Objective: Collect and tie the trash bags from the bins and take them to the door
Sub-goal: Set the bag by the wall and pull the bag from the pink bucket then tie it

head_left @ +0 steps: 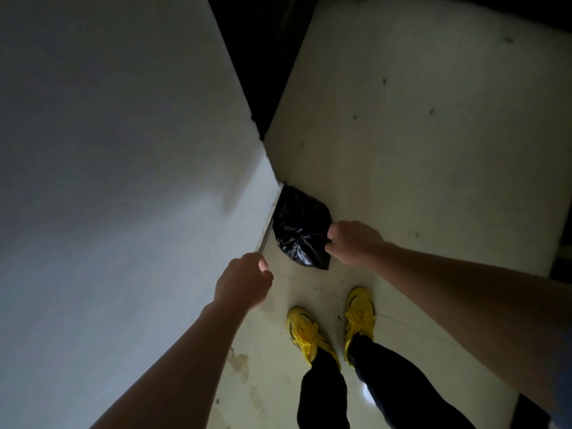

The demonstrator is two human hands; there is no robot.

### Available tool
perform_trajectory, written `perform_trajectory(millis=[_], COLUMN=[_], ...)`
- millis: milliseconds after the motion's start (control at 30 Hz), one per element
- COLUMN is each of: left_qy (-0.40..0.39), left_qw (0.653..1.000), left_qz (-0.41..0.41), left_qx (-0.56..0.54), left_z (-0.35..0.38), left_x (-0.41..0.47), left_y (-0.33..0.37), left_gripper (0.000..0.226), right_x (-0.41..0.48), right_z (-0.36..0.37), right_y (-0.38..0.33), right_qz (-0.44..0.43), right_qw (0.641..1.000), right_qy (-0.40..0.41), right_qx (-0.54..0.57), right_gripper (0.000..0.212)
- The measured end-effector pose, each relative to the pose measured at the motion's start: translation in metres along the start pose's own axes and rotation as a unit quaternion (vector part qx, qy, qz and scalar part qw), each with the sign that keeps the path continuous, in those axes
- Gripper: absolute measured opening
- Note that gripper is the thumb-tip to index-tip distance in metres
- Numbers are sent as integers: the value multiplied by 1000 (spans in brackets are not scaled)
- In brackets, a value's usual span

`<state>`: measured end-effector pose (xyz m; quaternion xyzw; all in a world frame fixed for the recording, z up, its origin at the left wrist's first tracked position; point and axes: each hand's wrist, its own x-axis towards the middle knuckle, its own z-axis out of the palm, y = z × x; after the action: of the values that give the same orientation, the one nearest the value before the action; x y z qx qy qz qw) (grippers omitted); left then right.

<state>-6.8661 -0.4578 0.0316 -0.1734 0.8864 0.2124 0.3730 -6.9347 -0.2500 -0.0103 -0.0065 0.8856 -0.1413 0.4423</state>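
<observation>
Head view: right hand pinches crinkled, glossy black trash bag.

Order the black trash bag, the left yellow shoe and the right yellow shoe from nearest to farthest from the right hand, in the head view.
1. The black trash bag, by the wall: the right hand grips its edge.
2. The right yellow shoe, just below that hand.
3. The left yellow shoe, further left.
</observation>
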Motion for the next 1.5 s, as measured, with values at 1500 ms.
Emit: perform_trajectory(millis=[1500], left_qy=[350], left_qw=[633], left_qz=[-583], left_qx=[-371], left_z=[251], left_x=[-997], left_y=[-236], left_gripper=[23], right_x=[-852], right_z=[349], right_y=[-340], right_qz=[-700], right_qw=[478], right_qy=[-60], right_qx=[-528], right_gripper=[30])
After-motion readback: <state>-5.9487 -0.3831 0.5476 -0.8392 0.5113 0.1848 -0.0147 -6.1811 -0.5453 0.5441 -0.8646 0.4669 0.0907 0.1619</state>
